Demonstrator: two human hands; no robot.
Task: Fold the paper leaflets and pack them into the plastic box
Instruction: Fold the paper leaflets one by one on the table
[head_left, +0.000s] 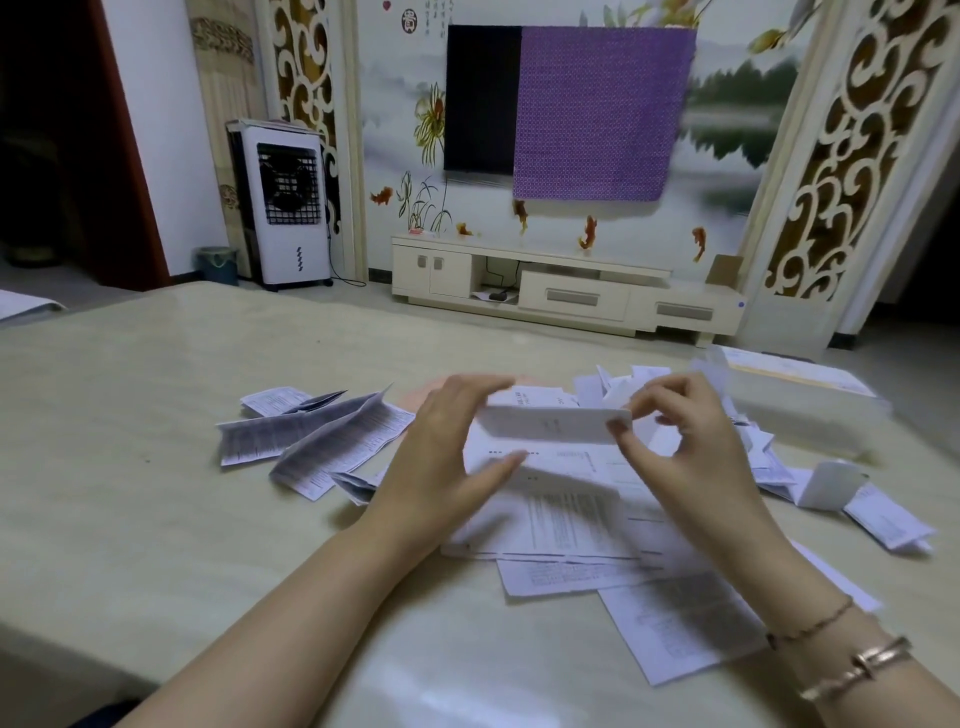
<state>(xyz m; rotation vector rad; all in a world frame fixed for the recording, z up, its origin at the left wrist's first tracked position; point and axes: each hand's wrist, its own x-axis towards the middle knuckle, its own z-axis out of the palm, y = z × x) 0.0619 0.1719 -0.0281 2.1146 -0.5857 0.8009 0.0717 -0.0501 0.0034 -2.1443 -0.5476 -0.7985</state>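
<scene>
Leaflet (553, 425) lengthwise left-right, pinched between left hand (447, 457), right hand (685, 447)

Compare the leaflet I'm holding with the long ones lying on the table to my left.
The held leaflet is lifted off the table, pinched between left hand and right hand; the long leaflets lie loose, untouched. The held one shows a mostly blank face; the long ones show dense print. Both are white, creased paper.

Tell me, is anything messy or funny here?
Yes. Leaflets lie scattered all over the table, some crumpled, none stacked. A purple cloth hangs over half the TV, which looks odd.
</scene>
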